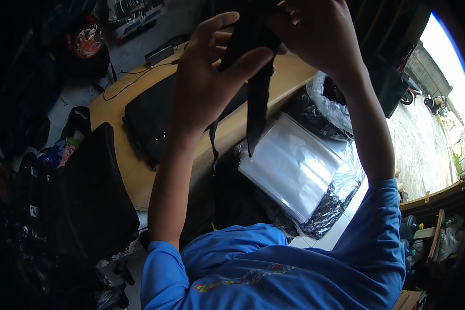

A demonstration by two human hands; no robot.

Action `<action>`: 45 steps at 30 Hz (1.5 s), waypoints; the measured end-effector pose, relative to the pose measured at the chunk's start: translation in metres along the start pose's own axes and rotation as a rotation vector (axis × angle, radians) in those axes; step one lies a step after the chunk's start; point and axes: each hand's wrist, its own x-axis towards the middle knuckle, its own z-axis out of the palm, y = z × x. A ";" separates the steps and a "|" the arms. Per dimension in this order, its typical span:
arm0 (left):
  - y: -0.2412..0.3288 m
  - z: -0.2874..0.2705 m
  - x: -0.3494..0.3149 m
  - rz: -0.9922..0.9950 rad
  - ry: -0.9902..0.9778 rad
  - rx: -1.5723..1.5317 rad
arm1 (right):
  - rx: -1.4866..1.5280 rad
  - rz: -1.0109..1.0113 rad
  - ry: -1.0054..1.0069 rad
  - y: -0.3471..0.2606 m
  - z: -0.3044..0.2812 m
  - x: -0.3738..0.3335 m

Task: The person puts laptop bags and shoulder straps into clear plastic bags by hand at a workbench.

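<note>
Both my hands are raised at the top of the view around a black strap, which has a wide dark upper part and a narrower end hanging down. My left hand has its thumb across the front of the strap and its fingers curled at the far side. My right hand grips the strap higher up, fingers bent, partly cut off by the upper edge. Below my left hand a black bag with a metal ring lies on the wooden table. A thin black strap hangs over the table's edge.
A stack of clear plastic sleeves lies on dark wrapped bundles right of the table. A black chair stands at the left. A power adapter with cable sits at the table's back. Bottles stand at lower right, near an open doorway.
</note>
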 end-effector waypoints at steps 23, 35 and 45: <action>-0.034 0.036 -0.031 0.178 0.161 0.154 | 0.259 0.106 -0.155 0.006 -0.006 0.009; -0.035 0.047 -0.035 0.301 0.201 0.433 | 0.147 0.248 -0.136 0.004 -0.013 0.015; -0.054 0.065 -0.032 0.265 0.172 0.230 | 0.113 0.346 -0.341 0.008 -0.040 0.043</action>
